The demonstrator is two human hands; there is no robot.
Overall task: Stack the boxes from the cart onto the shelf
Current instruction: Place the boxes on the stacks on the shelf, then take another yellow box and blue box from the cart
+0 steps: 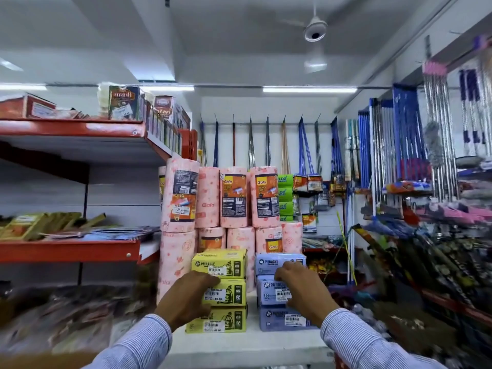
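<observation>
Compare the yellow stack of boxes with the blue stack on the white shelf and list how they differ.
The yellow stack stands left, the blue stack right, with a gap between. The yellow stack's top box sits a little higher than the blue stack's top. The left hand rests on the yellow stack's middle box; the right hand touches the blue stack's upper boxes. Both are three boxes high, carry Miracle branding and white price stickers, and stand before pink paper rolls.
</observation>
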